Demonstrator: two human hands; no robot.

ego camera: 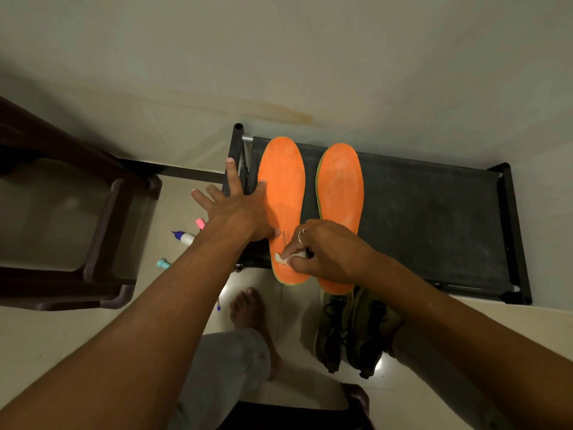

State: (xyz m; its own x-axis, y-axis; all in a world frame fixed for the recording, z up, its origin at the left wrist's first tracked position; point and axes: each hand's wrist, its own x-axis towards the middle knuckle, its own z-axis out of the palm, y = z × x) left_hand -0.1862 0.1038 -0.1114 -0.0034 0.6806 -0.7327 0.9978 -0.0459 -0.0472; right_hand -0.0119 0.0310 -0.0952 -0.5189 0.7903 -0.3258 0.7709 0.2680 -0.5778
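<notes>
Reaching forward on a straight arm, the left hand (238,209) lies flat with its fingers spread wide. Its thumb and the thumb side of the palm press on the left insole (282,175), while the other fingers fan out past the insole's edge over the frame of the rack (434,206). That grip is wide and holds nothing.

The right hand (322,252) comes in from the lower right with its wrist bent and its knuckles up. Its grip is narrow: fingers and thumb pinch a small white piece (280,259) and hold it against the heel end of the left insole. A ring (301,235) shows on one finger.

Both orange insoles lie lengthwise, side by side, on the rack's dark top, heels towards the person. The right insole (339,184) is partly covered at its heel end by the right hand.

What the white piece is cannot be made out, as the fingers hide most of it. Something dark beside it in the same grip is too hidden to tell. A pair of shoes (350,330) on the floor is dim and partly behind the right forearm. The left arm cuts off a glue bottle (184,237) on the floor.
</notes>
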